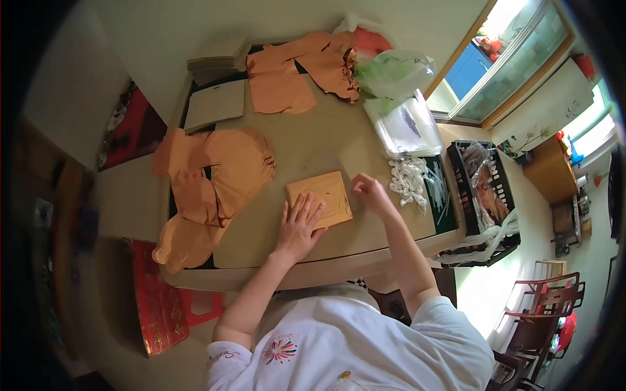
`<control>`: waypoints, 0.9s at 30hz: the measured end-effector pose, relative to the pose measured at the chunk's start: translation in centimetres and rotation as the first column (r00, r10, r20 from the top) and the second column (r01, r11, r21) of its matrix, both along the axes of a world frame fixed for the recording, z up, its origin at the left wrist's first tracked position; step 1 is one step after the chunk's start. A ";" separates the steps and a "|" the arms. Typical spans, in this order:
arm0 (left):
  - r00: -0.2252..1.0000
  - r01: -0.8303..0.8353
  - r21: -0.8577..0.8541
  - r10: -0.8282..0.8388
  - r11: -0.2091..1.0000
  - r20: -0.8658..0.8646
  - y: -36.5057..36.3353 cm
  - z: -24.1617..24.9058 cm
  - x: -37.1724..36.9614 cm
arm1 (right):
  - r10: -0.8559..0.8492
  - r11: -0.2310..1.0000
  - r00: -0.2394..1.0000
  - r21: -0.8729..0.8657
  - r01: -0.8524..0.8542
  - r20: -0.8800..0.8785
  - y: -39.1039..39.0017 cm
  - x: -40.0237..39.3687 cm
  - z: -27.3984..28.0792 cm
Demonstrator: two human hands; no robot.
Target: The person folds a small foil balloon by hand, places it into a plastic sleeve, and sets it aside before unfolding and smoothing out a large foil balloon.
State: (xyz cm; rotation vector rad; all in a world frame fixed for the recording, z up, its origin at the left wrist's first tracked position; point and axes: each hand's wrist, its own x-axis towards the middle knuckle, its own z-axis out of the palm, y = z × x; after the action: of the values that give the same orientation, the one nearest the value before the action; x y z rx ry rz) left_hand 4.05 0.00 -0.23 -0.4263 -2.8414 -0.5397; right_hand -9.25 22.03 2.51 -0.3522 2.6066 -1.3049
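A flat orange-tan folded square (334,189) lies near the front middle of the table, with creases on its top. My left hand (302,218) rests flat on its left part, fingers spread. Just off its right edge, my right hand (370,190) hovers with the fingers curled in; whether they hold anything is hidden. To the left lies a crumpled orange-brown garment-like piece (228,156). Another such piece (280,78) is spread at the back of the table.
Grey-beige cards (215,103) sit at the back left. At right are clear plastic sleeves (411,127), a green-white bag (398,72), a white tangled heap (409,181) and thin pale strips (439,189). A black crate (503,189) stands beyond the table's right edge.
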 end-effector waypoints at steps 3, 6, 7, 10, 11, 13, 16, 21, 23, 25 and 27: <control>1.000 0.019 0.055 -0.019 0.998 0.006 0.0 0.2 0.0 | -0.017 0.997 0.996 0.073 0.010 0.091 0.0 2.6 1.6; 0.996 -0.074 0.142 0.080 0.987 -0.031 -0.5 0.8 0.6 | -0.059 0.975 0.877 0.161 0.152 -0.477 -1.9 4.2 2.7; 0.989 -0.124 0.174 0.135 0.977 -0.056 -0.7 0.9 0.6 | 0.054 0.987 0.857 0.156 0.032 -0.512 -2.7 4.1 2.5; 0.898 -0.440 0.110 0.439 0.891 0.034 -1.6 0.6 2.1 | 0.298 0.947 0.771 0.275 -0.166 -0.563 -4.9 3.5 1.4; 0.909 -0.417 0.095 0.415 0.904 0.037 -1.9 0.6 2.2 | 0.371 0.919 0.738 0.336 -0.206 -0.563 -5.3 3.1 1.0; 0.926 -0.377 0.070 0.374 0.924 0.043 -2.7 0.8 1.8 | 0.444 0.889 0.718 0.365 -0.278 -0.536 -5.2 1.6 -0.4; 0.947 -0.320 0.067 0.317 0.945 0.054 -3.6 1.1 0.4 | 0.481 0.867 0.705 0.401 -0.295 -0.521 -4.8 0.1 -0.6; 0.963 -0.262 0.079 0.255 0.962 0.089 -4.6 1.1 -2.1 | 0.474 0.856 0.713 0.459 -0.236 -0.517 -4.5 0.0 -0.2; 0.963 -0.260 0.045 0.255 0.965 0.092 -4.6 1.5 -3.2 | 0.467 0.858 0.718 0.459 -0.230 -0.515 -4.6 -0.1 0.1; 0.959 -0.277 -0.014 0.277 0.961 0.054 -4.4 2.2 -4.5 | 0.461 0.864 0.722 0.447 -0.231 -0.516 -4.4 -0.8 -0.2; 0.934 -0.357 0.239 0.339 0.903 0.114 -3.7 2.3 -6.3 | 0.457 0.871 0.722 0.427 -0.244 -0.519 -4.5 -1.5 -0.4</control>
State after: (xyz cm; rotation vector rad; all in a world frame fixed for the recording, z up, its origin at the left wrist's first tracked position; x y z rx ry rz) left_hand -2.24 -3.74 2.04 0.1501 -2.7642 -0.8427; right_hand -10.78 17.57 2.16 -1.3368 2.9545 -0.6602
